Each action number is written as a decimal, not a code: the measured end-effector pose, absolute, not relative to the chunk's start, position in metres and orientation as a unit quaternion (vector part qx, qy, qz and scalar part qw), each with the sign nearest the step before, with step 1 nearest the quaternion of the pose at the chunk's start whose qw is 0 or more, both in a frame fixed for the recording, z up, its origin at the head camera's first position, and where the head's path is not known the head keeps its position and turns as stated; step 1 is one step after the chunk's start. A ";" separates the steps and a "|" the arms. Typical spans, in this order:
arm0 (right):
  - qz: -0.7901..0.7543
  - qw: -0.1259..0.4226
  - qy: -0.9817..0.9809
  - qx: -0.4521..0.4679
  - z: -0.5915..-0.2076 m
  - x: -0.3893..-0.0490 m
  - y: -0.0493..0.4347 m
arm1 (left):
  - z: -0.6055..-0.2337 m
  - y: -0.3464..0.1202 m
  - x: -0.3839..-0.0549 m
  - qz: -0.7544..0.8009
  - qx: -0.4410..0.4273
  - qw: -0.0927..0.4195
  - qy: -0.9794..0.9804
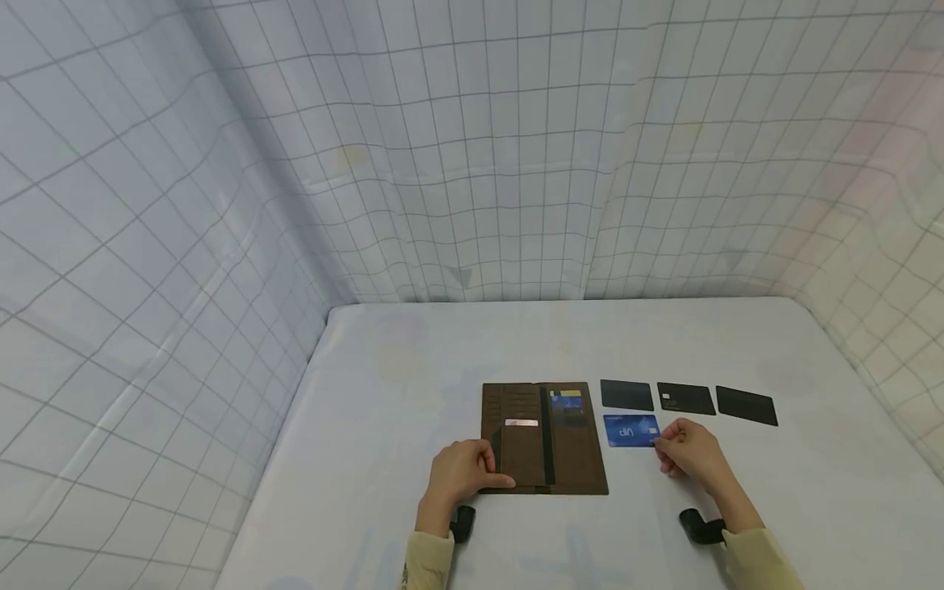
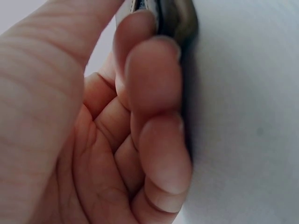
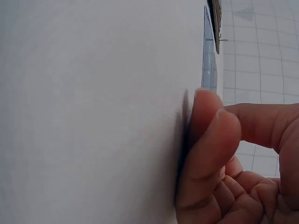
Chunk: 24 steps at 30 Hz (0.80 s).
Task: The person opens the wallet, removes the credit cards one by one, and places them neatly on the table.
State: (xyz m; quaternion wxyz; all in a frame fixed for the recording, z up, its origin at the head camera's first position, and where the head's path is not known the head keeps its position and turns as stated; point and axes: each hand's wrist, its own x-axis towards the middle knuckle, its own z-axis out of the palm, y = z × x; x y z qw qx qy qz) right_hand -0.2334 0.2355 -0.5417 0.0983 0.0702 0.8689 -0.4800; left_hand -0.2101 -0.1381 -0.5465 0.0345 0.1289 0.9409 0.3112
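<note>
An open brown bifold wallet [image 1: 524, 459] lies on the white table, with a pinkish card [image 1: 521, 423] in its left half and several cards [image 1: 567, 402] in its right half. My left hand [image 1: 460, 474] holds the wallet by its lower left corner, thumb over the near edge; the left wrist view shows the other fingers curled against it. With thumb and fingers, my right hand [image 1: 692, 452] pinches the right edge of a blue VIP card [image 1: 628, 431], which lies beside the wallet. In the right wrist view the fingertips [image 3: 224, 135] partly hide the card's edge.
Behind the blue card, a row of dark cards lies on the table: one on the left [image 1: 627, 395], one with a chip [image 1: 686, 398], one on the right [image 1: 746, 406]. White grid-patterned curtains [image 1: 472, 180] stand behind and beside the table [image 1: 383, 410].
</note>
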 end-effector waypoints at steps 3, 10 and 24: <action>-0.468 0.085 0.878 0.053 -0.539 -0.238 0.229 | -0.546 -0.138 -0.209 0.310 0.128 0.035 0.941; -0.457 0.073 0.885 -0.047 -0.525 -0.266 0.188 | -0.546 -0.137 -0.210 0.303 0.129 0.031 0.944; -0.389 0.099 0.886 -0.233 -0.532 -0.292 0.091 | -0.544 -0.136 -0.208 0.300 0.125 0.034 0.945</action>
